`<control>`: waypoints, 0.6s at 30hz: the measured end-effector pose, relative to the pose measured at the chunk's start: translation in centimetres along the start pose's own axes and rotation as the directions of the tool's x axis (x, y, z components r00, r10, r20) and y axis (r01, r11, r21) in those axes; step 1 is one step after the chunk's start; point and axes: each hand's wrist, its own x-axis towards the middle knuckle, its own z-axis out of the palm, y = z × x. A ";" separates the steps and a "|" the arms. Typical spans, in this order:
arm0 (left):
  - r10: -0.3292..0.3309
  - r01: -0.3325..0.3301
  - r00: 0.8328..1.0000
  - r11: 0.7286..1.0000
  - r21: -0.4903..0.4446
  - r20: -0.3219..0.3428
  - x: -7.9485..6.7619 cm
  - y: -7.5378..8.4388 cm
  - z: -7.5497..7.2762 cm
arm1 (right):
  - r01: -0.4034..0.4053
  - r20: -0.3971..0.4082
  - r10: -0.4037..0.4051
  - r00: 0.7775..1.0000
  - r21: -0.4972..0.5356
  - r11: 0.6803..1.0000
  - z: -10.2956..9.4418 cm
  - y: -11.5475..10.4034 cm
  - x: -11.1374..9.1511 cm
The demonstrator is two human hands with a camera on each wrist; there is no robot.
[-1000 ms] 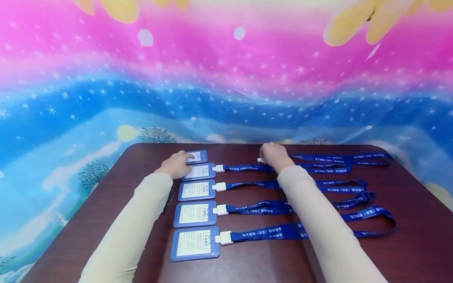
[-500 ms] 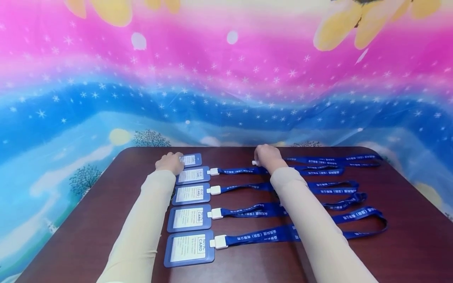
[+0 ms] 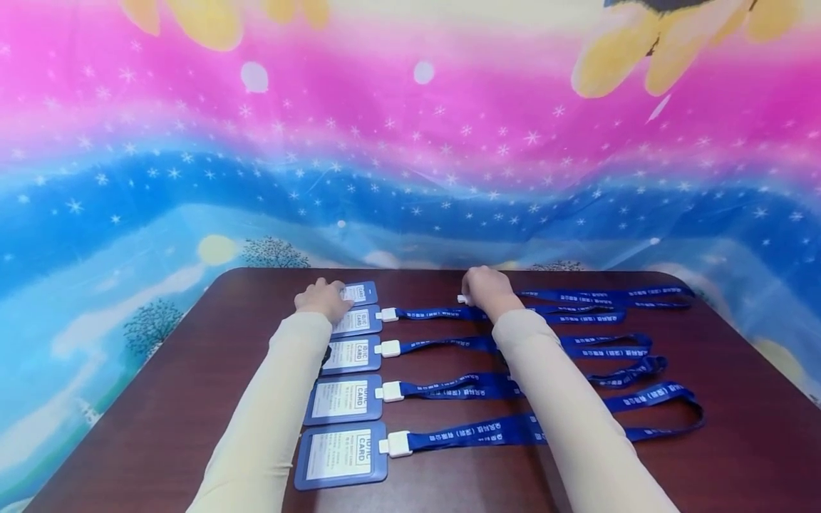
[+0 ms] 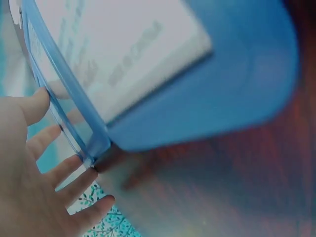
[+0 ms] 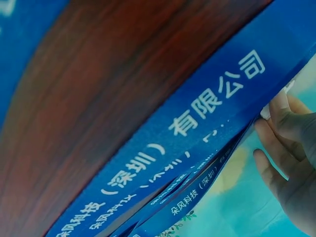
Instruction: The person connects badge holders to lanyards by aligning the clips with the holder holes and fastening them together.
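Note:
At the far left, my left hand (image 3: 322, 296) touches the left part of the farthest blue badge holder (image 3: 362, 292), which has a card inside. In the left wrist view the fingers (image 4: 63, 170) are spread and fairly straight along the holder's edge, with the thumb (image 4: 37, 104) against it. My right hand (image 3: 485, 288) pinches the white clip (image 3: 462, 299) of the farthest lanyard (image 3: 596, 295) between thumb and fingertips. That clip is apart from the farthest holder. In the right wrist view the clip (image 5: 266, 112) is mostly hidden by the fingers.
Several badge holders (image 3: 343, 399) lie in a column nearer me. Their white clips (image 3: 399, 444) join blue printed lanyards (image 3: 474, 436) stretching right, partly under my right forearm. A patterned cloth (image 3: 410, 178) hangs behind the dark red table (image 3: 160, 399).
My left hand drew back left from over the farthest holder, then moved right, and the holder shifted slightly right with it. The right hand stays at the clip. The view tilted a little.

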 end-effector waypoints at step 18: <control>-0.004 0.005 1.000 1.000 0.009 -0.013 -0.5 1.0 0.2 | 0.020 -0.012 -0.020 1.000 0.021 1.000 0.1 0.0 -0.9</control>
